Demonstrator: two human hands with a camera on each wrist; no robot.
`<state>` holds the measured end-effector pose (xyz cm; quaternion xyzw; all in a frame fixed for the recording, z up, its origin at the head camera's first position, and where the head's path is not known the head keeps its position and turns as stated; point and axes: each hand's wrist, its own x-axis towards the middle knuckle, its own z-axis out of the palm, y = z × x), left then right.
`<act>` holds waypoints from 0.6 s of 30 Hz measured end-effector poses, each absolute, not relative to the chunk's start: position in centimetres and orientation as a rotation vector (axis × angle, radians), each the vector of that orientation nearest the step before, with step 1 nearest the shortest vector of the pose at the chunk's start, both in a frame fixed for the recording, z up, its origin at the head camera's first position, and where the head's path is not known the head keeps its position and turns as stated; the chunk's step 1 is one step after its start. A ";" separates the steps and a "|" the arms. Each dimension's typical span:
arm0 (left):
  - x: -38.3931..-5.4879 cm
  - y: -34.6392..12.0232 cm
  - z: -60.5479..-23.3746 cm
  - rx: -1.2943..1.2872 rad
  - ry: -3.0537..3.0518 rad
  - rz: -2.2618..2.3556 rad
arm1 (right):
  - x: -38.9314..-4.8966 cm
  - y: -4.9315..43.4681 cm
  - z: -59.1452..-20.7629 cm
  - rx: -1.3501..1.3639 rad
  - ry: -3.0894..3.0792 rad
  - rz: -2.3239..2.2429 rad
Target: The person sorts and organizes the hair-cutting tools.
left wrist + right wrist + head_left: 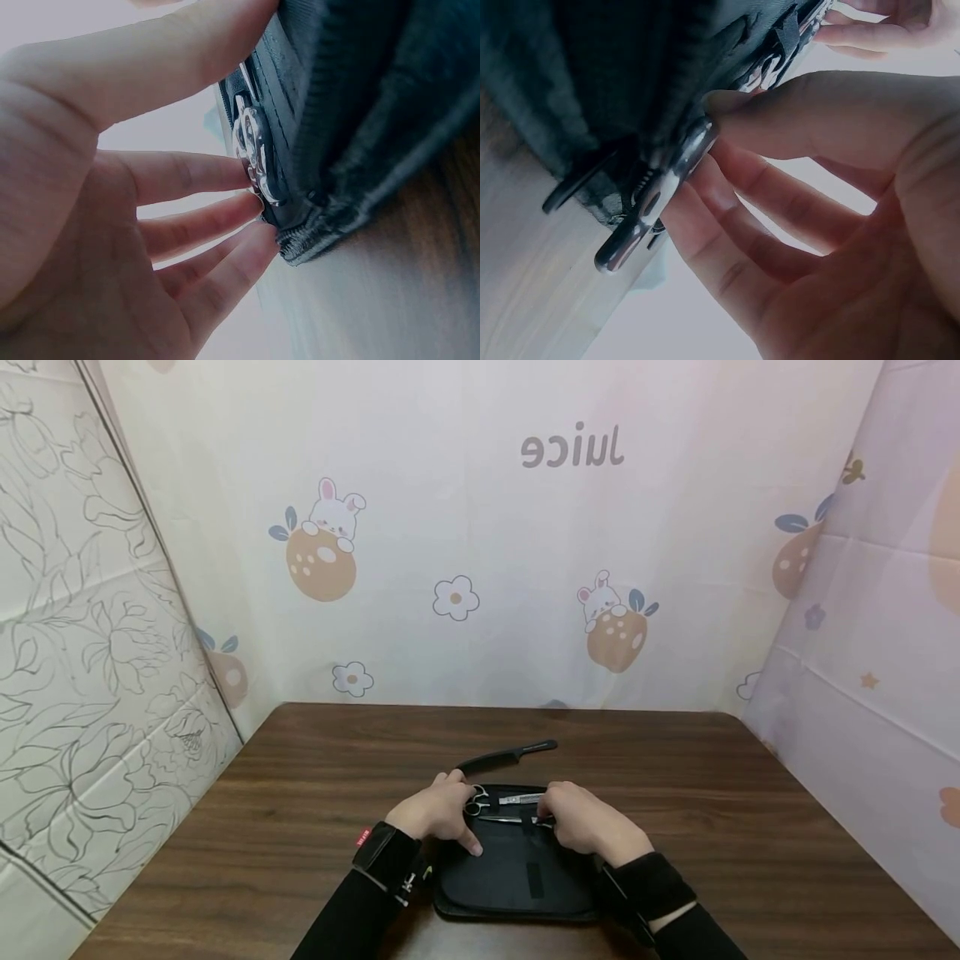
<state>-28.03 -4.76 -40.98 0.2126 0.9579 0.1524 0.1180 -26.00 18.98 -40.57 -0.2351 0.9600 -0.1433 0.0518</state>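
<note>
A black zip case (pixel 517 877) lies on the table, with two pairs of scissors on it. My left hand (pixel 438 810) rests at the case's left side, its thumb on the black surface and its fairly straight fingers at the edge by the ring handles of the upper scissors (pixel 521 799). Those metal rings (pixel 253 142) show close to the fingertips in the left wrist view. At the right side, my right hand (pixel 588 818) pinches the handle (pixel 660 199) of the lower scissors, whose blade (pixel 498 819) points left. Its fingers partly hide that handle in the head view.
Just behind the case lies a black comb (pixel 506 758), its handle pointing right. The brown wooden table (pixel 712 827) reaches back to a printed curtain (pixel 465 527), and more patterned cloth hangs at the left and right sides.
</note>
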 end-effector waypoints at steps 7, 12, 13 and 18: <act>-27.9 -4.8 -40.8 0.624 2.795 0.451 | -25.8 18.9 -40.6 -0.785 2.916 -0.445; -27.9 -4.8 -40.9 0.624 2.797 0.447 | -25.9 18.9 -41.0 -0.914 2.934 -0.400; -27.9 -4.8 -40.9 0.622 2.797 0.444 | -25.9 18.9 -41.1 -0.918 2.938 -0.393; -28.0 -4.7 -41.0 0.614 2.802 0.440 | -26.1 18.8 -41.0 -0.844 2.923 -0.414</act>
